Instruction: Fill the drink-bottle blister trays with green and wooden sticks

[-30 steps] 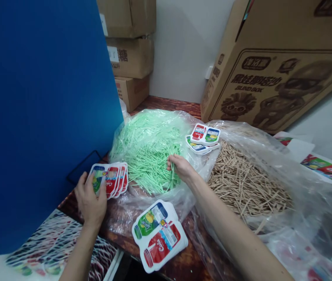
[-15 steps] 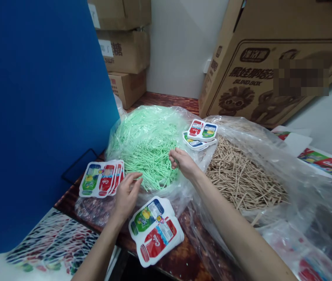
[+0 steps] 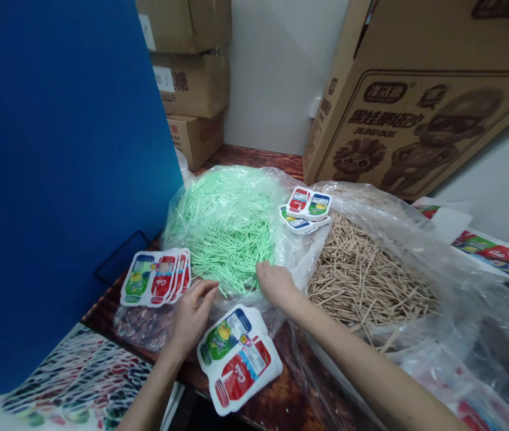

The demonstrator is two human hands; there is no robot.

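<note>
My right hand (image 3: 276,284) is at the near right edge of a heap of thin green sticks (image 3: 241,245) in a clear plastic bag. Its fingers are curled down and closed; what they hold, if anything, is hidden. Beside the heap's near left edge, my left hand (image 3: 194,312) has thumb and fingers loosely bent and apart, with nothing seen in them. It is close to a fanned stack of bottle-shaped printed cards (image 3: 151,278). Between my forearms lies a second stack of cards (image 3: 241,362), green "Sprite" and red "Cola" printing upward.
More cards (image 3: 309,202) rest on the plastic behind my right hand. A bag of thin brown sticks (image 3: 366,275) lies to the right. A blue panel (image 3: 70,179) stands at left, stacked cartons (image 3: 196,87) and a large box (image 3: 384,120) at the back.
My right hand has moved down and toward me, from above the green sticks to their near right edge. My left hand has shifted slightly toward me.
</note>
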